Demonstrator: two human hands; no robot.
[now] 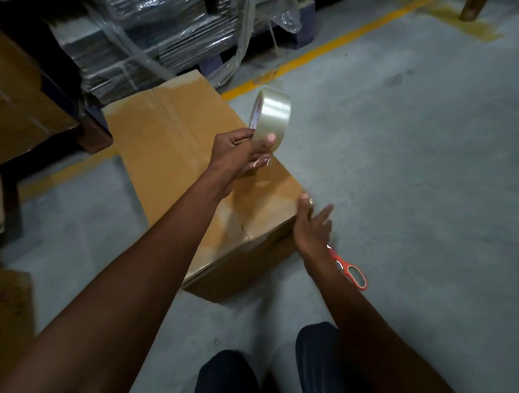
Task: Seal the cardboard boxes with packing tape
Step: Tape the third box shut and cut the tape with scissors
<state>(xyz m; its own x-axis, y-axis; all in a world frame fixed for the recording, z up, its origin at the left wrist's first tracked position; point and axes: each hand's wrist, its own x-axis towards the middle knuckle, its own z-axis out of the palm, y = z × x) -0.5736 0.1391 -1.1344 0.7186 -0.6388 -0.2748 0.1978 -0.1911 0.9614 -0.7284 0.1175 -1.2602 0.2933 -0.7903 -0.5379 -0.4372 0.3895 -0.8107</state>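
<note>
Tape roll (269, 119) in L hand (243, 154)

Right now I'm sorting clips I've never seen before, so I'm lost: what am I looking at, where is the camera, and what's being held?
No machine here: a person's two bare arms, filmed from a camera on their head, looking down. A closed brown cardboard box lies on the grey concrete floor. The left hand holds a roll of clear packing tape above the box. The right hand, open and empty, is at the box's near corner. Orange-handled scissors lie on the floor beside it.
</note>
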